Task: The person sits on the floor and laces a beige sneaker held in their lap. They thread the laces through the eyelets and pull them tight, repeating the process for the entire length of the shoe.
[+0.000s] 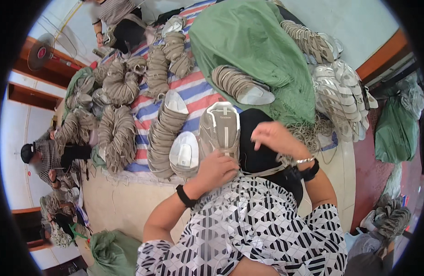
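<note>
Sheeting [196, 87] with stripes spreads beyond a black-clad knee [258, 149], left of which a taupe shoe upper [219, 126] lies, near end under the left hand [218, 168], grip unclear, the right hand [280, 139] raised, thumb and fingers parted.

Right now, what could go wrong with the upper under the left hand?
Slip: the left hand covers only the near end of the grey-brown shoe upper, and the right hand is off it, so it might shift.

Snag: a pale cord crosses the lap near the right wrist; it could catch on the bracelet.

Topple: the curved stack of uppers nearby might spill if the left arm bumps it.
</note>
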`<move>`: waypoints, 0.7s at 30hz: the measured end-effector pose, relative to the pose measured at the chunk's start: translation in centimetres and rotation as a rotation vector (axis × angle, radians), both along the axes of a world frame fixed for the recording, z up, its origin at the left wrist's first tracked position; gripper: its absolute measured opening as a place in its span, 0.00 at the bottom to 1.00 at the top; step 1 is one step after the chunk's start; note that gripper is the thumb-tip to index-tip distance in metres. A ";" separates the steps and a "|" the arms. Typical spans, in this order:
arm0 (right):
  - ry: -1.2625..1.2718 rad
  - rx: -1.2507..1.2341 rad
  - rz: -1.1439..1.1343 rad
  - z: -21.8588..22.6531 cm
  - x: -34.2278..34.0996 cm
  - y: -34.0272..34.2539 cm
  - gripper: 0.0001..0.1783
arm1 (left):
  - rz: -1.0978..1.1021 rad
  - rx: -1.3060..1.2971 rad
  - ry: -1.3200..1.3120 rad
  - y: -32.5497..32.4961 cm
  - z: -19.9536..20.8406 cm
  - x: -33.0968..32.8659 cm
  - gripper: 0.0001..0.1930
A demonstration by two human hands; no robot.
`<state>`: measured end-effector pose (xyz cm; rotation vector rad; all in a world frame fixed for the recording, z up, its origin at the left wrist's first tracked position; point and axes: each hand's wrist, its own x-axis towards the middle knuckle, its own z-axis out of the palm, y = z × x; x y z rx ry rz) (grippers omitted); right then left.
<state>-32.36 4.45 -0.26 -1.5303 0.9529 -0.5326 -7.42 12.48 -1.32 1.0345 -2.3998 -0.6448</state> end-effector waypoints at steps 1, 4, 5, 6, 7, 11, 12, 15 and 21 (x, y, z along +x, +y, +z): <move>0.153 0.007 -0.044 2.9 0.0 -0.7 0.08 | 0.014 0.016 -0.014 0.3 -0.4 -0.1 0.05; -0.015 -0.096 -0.113 1.9 2.0 -1.7 0.08 | 0.025 0.019 -0.021 0.6 -1.1 -0.4 0.05; -0.067 -0.063 -0.132 0.8 3.6 -2.0 0.08 | 0.020 -0.005 -0.004 0.7 -1.4 -0.4 0.05; -0.124 -0.029 -0.149 -0.7 5.2 -2.4 0.08 | 0.017 -0.030 0.008 0.9 -1.5 -0.4 0.06; -0.046 0.045 -0.138 -3.2 6.6 -3.0 0.08 | 0.026 -0.039 -0.004 1.0 -1.6 -0.5 0.06; -0.126 -0.004 -0.222 -5.1 7.5 -2.5 0.08 | 0.086 -0.004 0.023 1.4 -1.4 -0.6 0.05; -0.177 0.035 -0.235 -5.0 7.2 -2.4 0.07 | 0.095 0.020 0.054 1.3 -1.3 -0.6 0.05; -0.260 0.232 -0.239 -4.2 6.4 0.4 0.05 | 0.401 0.446 0.489 0.9 -1.7 0.0 0.04; -0.024 0.130 -0.213 -3.4 6.7 3.2 0.04 | 0.688 0.267 0.207 -2.5 -3.1 1.2 0.12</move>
